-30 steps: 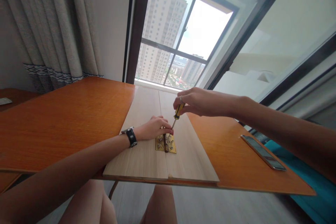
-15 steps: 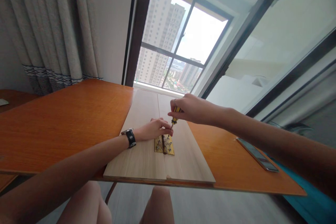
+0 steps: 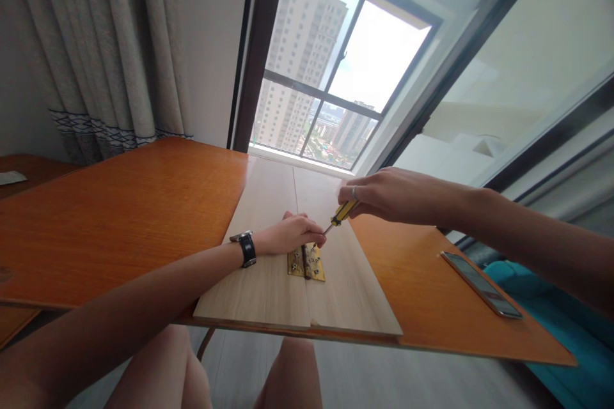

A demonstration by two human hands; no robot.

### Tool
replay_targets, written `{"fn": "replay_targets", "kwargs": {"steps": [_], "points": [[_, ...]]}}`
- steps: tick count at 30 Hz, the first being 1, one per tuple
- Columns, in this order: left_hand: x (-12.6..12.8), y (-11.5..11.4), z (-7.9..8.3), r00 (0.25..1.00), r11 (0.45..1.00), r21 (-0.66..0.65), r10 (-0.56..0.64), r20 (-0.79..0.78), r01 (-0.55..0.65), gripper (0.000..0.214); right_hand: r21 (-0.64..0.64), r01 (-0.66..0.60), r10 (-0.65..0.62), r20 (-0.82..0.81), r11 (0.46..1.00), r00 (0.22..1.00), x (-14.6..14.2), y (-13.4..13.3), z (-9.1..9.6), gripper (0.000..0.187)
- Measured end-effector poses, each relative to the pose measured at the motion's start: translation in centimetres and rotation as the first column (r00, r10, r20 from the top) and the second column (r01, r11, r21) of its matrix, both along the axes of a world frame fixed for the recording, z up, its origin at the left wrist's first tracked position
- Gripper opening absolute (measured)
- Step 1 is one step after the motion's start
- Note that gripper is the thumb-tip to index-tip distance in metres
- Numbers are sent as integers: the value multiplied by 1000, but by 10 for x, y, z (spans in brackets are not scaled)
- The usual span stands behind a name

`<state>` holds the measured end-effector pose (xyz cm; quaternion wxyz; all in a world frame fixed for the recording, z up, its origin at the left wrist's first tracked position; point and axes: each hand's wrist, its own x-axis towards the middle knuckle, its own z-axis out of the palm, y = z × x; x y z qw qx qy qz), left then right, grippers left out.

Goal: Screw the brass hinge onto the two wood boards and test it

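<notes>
On an orange wooden tabletop, two pale boards lie butted together; a brass hinge spans their seam, with screws showing in its leaves, though how many are fully driven is unclear; the left hand rests flat, fingers together, just above it; the right hand pinches a yellow-handled screwdriver, its tip near the hinge.

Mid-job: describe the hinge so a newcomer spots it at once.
Start at the orange table. Two pale boards lie side by side on it; the hinge straddles their seam, beside the left hand. It is the only brass thing, just under the screwdriver tip.
</notes>
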<state>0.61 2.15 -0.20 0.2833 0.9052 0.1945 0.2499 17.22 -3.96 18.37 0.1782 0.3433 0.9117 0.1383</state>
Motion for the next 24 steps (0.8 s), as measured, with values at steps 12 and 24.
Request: {"fn": "replay_targets", "kwargs": {"steps": [12, 24], "points": [[2, 3, -4, 997, 996, -51, -72, 11, 72, 33, 59, 105, -109, 71, 993, 992, -6, -4, 6, 25], [-1, 2, -4, 997, 997, -35, -75, 1, 75, 33, -28, -20, 17, -112, 999, 994, -1, 10, 1, 19]]}}
